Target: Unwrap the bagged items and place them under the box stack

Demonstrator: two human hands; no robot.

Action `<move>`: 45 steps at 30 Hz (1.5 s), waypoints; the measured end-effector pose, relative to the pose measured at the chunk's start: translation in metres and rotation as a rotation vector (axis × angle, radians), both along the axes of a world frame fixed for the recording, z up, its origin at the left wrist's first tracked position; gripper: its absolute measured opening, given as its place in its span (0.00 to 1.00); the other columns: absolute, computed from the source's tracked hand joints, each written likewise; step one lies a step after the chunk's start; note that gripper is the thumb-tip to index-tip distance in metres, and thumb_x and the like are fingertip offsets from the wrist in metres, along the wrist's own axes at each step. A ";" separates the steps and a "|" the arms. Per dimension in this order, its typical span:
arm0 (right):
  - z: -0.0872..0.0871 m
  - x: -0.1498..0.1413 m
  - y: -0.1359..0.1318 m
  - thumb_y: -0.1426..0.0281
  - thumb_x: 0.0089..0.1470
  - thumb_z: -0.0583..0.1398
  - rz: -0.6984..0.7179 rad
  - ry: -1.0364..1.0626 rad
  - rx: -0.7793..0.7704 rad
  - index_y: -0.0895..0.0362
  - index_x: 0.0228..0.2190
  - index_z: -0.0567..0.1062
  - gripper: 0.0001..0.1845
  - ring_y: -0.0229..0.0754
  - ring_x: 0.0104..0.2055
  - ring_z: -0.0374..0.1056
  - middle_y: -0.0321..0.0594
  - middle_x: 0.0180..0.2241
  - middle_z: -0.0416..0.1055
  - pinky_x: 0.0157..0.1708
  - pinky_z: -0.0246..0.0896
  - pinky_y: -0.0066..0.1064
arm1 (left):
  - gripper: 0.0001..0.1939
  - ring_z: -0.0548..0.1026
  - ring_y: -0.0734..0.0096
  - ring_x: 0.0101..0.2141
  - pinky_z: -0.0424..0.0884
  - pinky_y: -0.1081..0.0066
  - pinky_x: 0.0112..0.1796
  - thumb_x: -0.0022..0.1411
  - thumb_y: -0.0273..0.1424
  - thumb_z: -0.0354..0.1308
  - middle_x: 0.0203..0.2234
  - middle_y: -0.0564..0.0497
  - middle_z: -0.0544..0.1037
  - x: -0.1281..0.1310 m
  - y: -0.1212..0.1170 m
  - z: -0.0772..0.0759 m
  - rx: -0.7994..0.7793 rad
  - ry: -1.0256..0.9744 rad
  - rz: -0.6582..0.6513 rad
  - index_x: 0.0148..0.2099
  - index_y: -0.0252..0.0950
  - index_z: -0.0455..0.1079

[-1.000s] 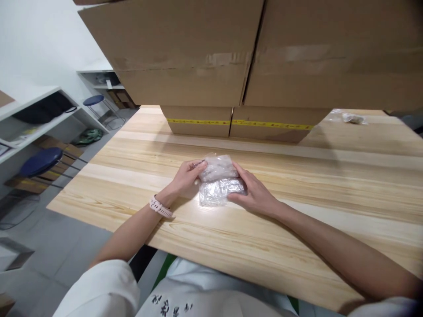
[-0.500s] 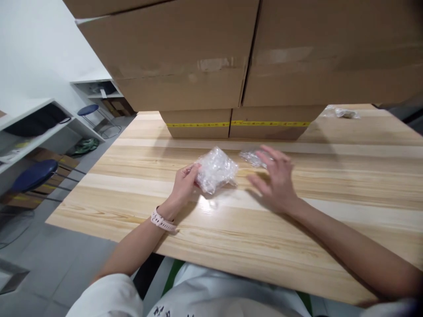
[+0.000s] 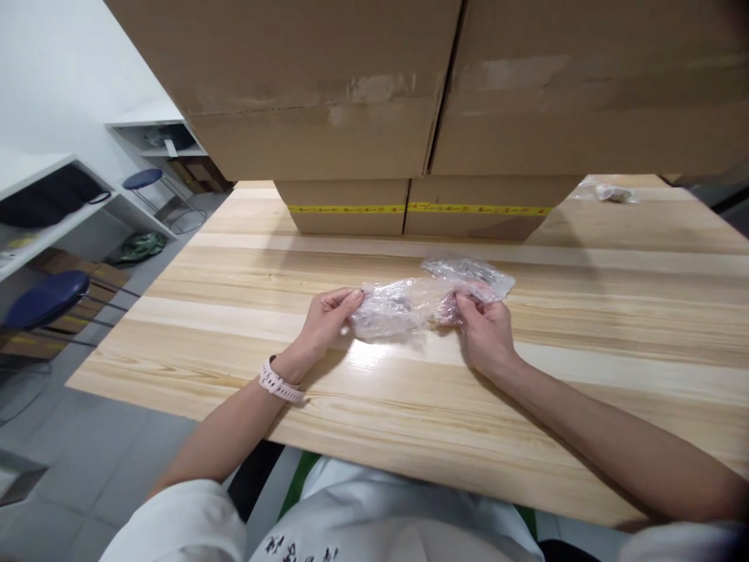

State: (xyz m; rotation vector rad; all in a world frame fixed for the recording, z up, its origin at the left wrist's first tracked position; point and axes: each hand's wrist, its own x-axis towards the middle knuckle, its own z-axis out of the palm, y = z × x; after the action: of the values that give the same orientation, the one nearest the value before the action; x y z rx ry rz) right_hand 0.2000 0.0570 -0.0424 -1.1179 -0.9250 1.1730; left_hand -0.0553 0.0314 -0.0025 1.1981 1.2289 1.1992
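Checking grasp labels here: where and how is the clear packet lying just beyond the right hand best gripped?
Probably by pinching the far edge of the clear packet, coming from above on the side facing the boxes: it lies low and flattish with that edge uncovered, while the held plastic wrap and right hand crowd its near side.

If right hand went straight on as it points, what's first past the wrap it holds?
Likely the crumpled clear packet just beyond the right hand; depth between them is hard to judge.
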 end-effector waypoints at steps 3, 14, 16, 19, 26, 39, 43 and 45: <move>0.002 -0.003 -0.004 0.51 0.44 0.73 0.093 0.040 -0.053 0.56 0.31 0.75 0.24 0.37 0.24 0.69 0.35 0.26 0.73 0.23 0.71 0.29 | 0.17 0.74 0.69 0.33 0.70 0.70 0.34 0.56 0.45 0.73 0.33 0.47 0.81 -0.003 0.002 -0.003 -0.014 -0.030 0.051 0.39 0.36 0.82; 0.023 -0.014 -0.014 0.54 0.43 0.75 0.533 0.031 -0.252 0.57 0.40 0.77 0.28 0.34 0.22 0.65 0.34 0.28 0.73 0.19 0.63 0.28 | 0.38 0.58 0.42 0.69 0.57 0.42 0.66 0.56 0.44 0.74 0.71 0.38 0.59 0.016 -0.018 -0.005 0.387 0.446 -0.213 0.66 0.46 0.68; 0.020 -0.015 -0.012 0.54 0.40 0.75 0.457 0.041 -0.252 0.57 0.31 0.76 0.24 0.32 0.21 0.61 0.31 0.23 0.69 0.18 0.59 0.26 | 0.31 0.56 0.38 0.70 0.46 0.38 0.68 0.52 0.44 0.77 0.68 0.39 0.65 0.017 -0.018 -0.005 0.521 0.604 -0.265 0.56 0.44 0.77; 0.016 -0.013 -0.009 0.56 0.38 0.75 0.345 0.066 -0.247 0.56 0.31 0.74 0.23 0.32 0.21 0.60 0.30 0.22 0.69 0.17 0.55 0.25 | 0.04 0.68 0.46 0.63 0.44 0.39 0.69 0.61 0.35 0.69 0.54 0.45 0.81 0.014 -0.017 -0.001 0.540 0.586 -0.282 0.39 0.44 0.81; 0.018 -0.008 -0.004 0.62 0.34 0.73 0.085 0.090 -0.245 0.55 0.30 0.71 0.22 0.29 0.20 0.55 0.28 0.24 0.66 0.16 0.44 0.22 | 0.11 0.79 0.65 0.38 0.74 0.67 0.42 0.46 0.23 0.70 0.33 0.50 0.83 -0.025 0.010 0.008 0.121 -0.243 0.299 0.33 0.38 0.74; 0.013 0.013 -0.009 0.67 0.63 0.56 -0.125 -0.704 0.464 0.48 0.57 0.66 0.21 0.49 0.47 0.70 0.48 0.53 0.68 0.43 0.68 0.44 | 0.08 0.70 0.76 0.25 0.65 0.74 0.29 0.50 0.23 0.63 0.26 0.56 0.75 -0.050 0.025 -0.005 -0.083 -0.459 0.502 0.33 0.37 0.69; 0.018 0.010 -0.020 0.71 0.64 0.56 -0.086 -0.998 0.899 0.45 0.62 0.61 0.27 0.55 0.60 0.65 0.45 0.58 0.69 0.58 0.59 0.53 | 0.15 0.77 0.70 0.33 0.72 0.72 0.34 0.48 0.23 0.64 0.37 0.50 0.82 -0.043 0.021 -0.004 -0.075 -0.396 0.421 0.41 0.37 0.76; 0.013 0.007 -0.022 0.67 0.65 0.58 0.110 -1.120 0.993 0.45 0.62 0.64 0.25 0.54 0.58 0.67 0.44 0.57 0.73 0.58 0.57 0.51 | 0.18 0.79 0.68 0.37 0.75 0.71 0.37 0.45 0.21 0.67 0.39 0.48 0.83 -0.039 0.020 -0.003 -0.081 -0.355 0.353 0.41 0.37 0.77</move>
State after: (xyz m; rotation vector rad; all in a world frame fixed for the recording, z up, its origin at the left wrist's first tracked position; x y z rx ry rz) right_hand 0.2073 0.0353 -0.0294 -0.8014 -2.1166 -0.0639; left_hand -0.0940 0.0515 -0.0056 0.6840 1.2305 1.5291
